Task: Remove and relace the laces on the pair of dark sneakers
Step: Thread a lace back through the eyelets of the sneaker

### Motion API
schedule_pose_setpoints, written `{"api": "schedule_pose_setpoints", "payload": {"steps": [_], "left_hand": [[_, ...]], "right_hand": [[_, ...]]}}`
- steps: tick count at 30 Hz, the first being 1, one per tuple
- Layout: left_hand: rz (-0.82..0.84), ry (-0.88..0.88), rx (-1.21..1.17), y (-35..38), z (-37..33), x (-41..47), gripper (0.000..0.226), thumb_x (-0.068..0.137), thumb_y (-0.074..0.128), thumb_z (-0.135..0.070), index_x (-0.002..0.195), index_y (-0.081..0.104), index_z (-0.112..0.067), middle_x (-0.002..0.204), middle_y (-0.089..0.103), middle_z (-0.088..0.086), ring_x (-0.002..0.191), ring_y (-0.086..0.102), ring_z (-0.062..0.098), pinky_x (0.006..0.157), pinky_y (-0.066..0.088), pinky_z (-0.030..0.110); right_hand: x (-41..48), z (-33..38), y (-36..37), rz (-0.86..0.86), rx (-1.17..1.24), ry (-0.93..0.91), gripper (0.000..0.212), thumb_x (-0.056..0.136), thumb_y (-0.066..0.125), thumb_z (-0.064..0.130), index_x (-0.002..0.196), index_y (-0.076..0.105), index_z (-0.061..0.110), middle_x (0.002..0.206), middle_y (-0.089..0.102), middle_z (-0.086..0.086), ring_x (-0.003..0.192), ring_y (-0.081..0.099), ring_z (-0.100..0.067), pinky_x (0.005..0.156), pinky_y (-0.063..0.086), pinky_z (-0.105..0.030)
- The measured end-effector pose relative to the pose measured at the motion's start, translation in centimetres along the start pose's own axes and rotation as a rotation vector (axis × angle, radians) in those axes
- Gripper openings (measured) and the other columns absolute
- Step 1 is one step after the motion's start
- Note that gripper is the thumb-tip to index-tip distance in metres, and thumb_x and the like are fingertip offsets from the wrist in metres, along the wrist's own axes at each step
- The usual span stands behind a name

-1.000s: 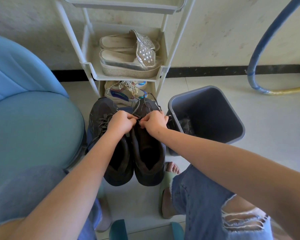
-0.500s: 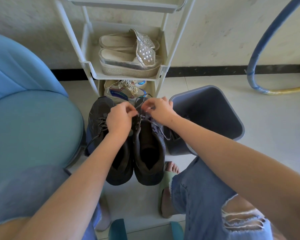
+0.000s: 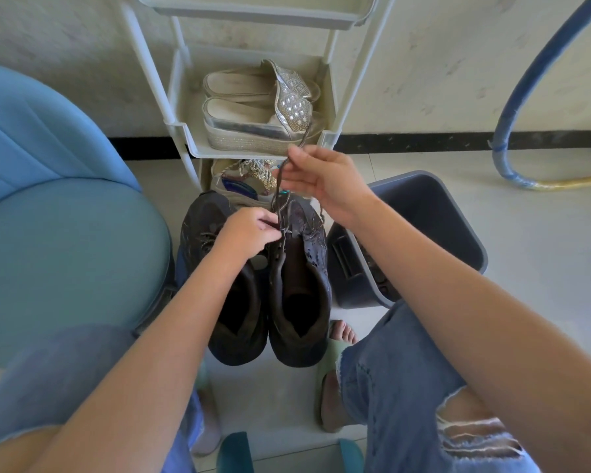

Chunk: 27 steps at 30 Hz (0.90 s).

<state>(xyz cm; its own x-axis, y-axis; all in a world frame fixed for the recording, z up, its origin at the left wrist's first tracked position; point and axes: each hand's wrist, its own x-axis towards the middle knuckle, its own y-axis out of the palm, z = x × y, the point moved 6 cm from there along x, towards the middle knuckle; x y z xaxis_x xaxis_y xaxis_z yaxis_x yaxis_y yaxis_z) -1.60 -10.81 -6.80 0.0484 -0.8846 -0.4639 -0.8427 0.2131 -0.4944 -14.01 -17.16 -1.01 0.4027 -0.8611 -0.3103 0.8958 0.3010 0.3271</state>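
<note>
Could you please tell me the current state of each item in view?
Right sneaker: upper eyelets empty.
Left sneaker: laced.
Lace: partly pulled out, lifted above the shoe.
Right hand: raised, pinching the lace.
Left hand: pinching the lace at the eyelets.
Bin: open, no lid.

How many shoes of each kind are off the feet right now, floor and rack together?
Dark sneakers: 2
Silver platform sandals: 2
Colourful laced sneaker: 1 showing
Total: 5
</note>
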Motion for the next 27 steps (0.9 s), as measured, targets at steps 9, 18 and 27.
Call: {"api": "schedule_pose_setpoints", "payload": {"steps": [9, 18, 27], "left_hand": [[-0.571, 0.131, -0.275, -3.5, -1.5, -0.7, 0.028, 0.100, 0.038, -0.032, 0.082, 0.051, -0.014, 0.074, 0.062, 0.005, 0.065, 0.059, 0.031, 0.066, 0.050, 0.046], [-0.415, 0.139, -0.824, -4.2, -3.8, -0.7, 0.032, 0.103, 0.038, -0.027, 0.078, 0.055, -0.016, 0.059, 0.044, -0.004, 0.037, 0.032, 0.000, 0.037, 0.024, 0.012], [-0.290, -0.030, -0.122, -2.6, -1.8, -0.5, 0.018, 0.098, 0.038, -0.014, 0.113, 0.050, -0.014, 0.088, 0.070, 0.003, 0.055, 0.057, 0.011, 0.054, 0.044, 0.029]], "right_hand": [[0.6, -1.0, -1.3, -0.085, -0.098, 0.039, 0.013, 0.097, 0.055, 0.019, 0.093, 0.058, 0.007, 0.093, 0.071, -0.011, 0.079, 0.071, -0.023, 0.072, 0.060, -0.032], [0.3, -4.4, 0.8, 0.298, -0.708, 0.140, 0.022, 0.102, 0.042, 0.021, 0.109, 0.054, 0.004, 0.102, 0.072, -0.008, 0.100, 0.068, -0.019, 0.101, 0.047, -0.038], [0.9, -2.1, 1.3, 0.088, -0.216, 0.081, 0.017, 0.103, 0.039, 0.017, 0.093, 0.049, 0.008, 0.061, 0.033, 0.005, 0.048, 0.035, -0.006, 0.077, 0.048, -0.030]]}}
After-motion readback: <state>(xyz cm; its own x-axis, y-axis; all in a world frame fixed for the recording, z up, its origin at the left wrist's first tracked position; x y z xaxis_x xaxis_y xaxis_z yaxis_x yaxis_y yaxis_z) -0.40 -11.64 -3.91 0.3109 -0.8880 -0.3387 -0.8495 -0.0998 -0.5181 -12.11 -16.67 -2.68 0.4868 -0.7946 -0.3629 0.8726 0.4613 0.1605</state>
